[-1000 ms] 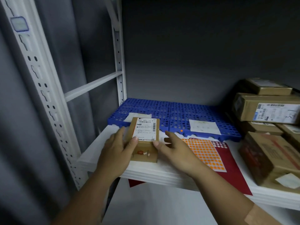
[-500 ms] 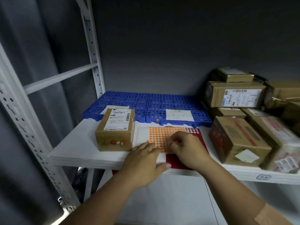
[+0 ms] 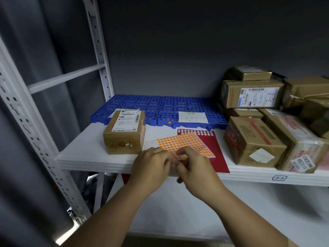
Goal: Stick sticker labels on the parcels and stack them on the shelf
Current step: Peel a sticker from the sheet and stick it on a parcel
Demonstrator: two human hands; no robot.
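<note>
1. On the white shelf board (image 3: 85,148), up at its front edge, we have both hands together over a sheet of small round orange stickers (image 3: 185,142), which lies across a dark red sheet with rows of white dots (image 3: 211,145).
2. Our left hand (image 3: 151,164) pins the near edge of the orange sheet down, fingers curled onto it.
3. Our right hand (image 3: 194,166) works right beside it, thumb and fingertips pinched at that same near edge. We cannot tell whether a dot has actually lifted, as the fingers hide the spot.
4. So we judge the step in hand to be peeling a sticker, not yet sticking it.
5. Just left of the hands stands the small brown cardboard parcel with a white shipping label on top (image 3: 125,132), upright, apart from both hands and touching the front of the blue perforated plastic mat (image 3: 160,106) behind it.
6. To the right, a pile of taped brown cardboard parcels (image 3: 252,139) is already stacked, well apart from the small one.
7. Next, we reckon, one dot has to come cleanly off the backing without folding on itself, then travel left and be pressed flat onto the small parcel.
8. After that the parcel needs both hands around it, to go up onto the stack.
</note>
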